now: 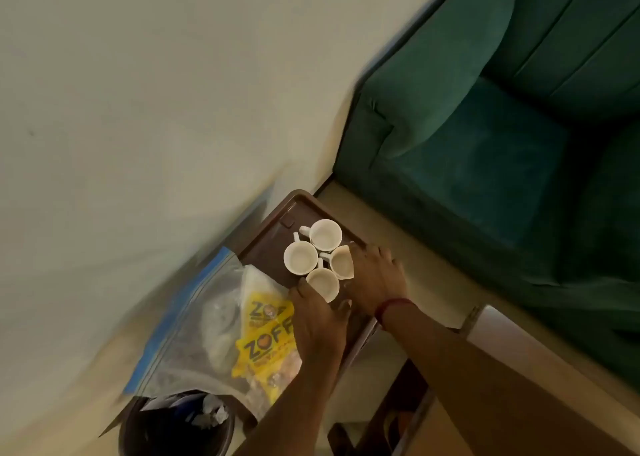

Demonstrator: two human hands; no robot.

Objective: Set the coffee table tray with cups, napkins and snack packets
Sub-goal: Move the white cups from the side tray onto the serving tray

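A brown tray (277,228) carries several white cups in a tight cluster: a far cup (325,234), a left cup (300,258), a right cup (340,261) and a near cup (322,282). My left hand (320,324) wraps the near cup, thumb on its left side and fingers under its right. My right hand (375,279) lies over the tray's right rim, fingers closed against the right cup and hiding part of it. A clear zip bag (194,324) with yellow snack packets (265,341) lies over the tray's left side. I see no napkins.
A green sofa (485,126) fills the right side. A dark bin (173,428) with crumpled scraps stands below the bag. A pale table edge (512,331) and a dark wooden frame (408,407) are under my right forearm. The view is tilted and blurred at the left.
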